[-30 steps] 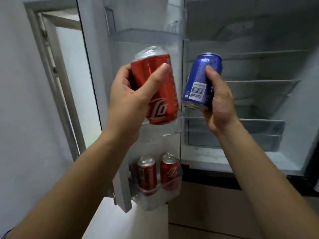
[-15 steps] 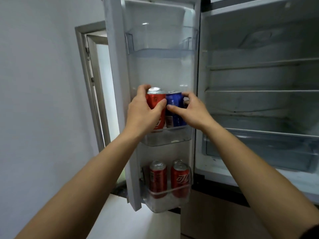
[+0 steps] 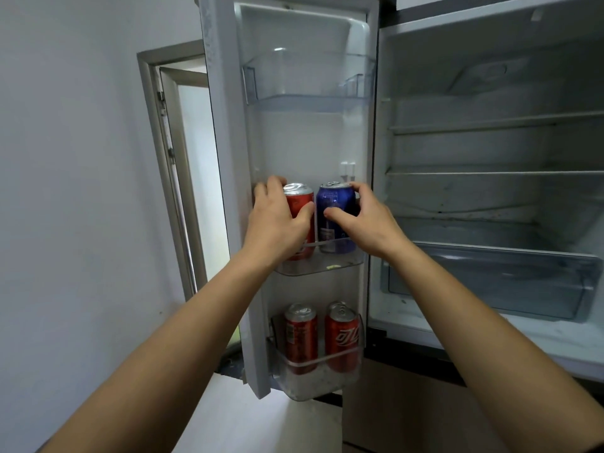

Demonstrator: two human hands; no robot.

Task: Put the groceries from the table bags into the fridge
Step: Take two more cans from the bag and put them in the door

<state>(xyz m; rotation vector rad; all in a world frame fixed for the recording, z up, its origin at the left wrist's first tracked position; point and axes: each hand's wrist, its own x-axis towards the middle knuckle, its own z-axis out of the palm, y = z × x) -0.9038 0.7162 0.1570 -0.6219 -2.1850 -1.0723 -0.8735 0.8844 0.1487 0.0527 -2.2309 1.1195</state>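
In the head view, the left hand point(image 3: 277, 220) is wrapping around the red can point(image 3: 299, 220) and the right hand point(image 3: 362, 220) is clasping the blue can point(image 3: 336, 217), both cans standing upright and just beside each other in the middle door bin point(image 3: 322, 264) of the open fridge door point(image 3: 225, 178). Below, the bottom door bin point(image 3: 313, 380) is holding two more red cans point(image 3: 341, 338), smooth metal cylinders with silver tops behind clear plastic, while the top door bin point(image 3: 310, 80) is showing only its transparent walls.
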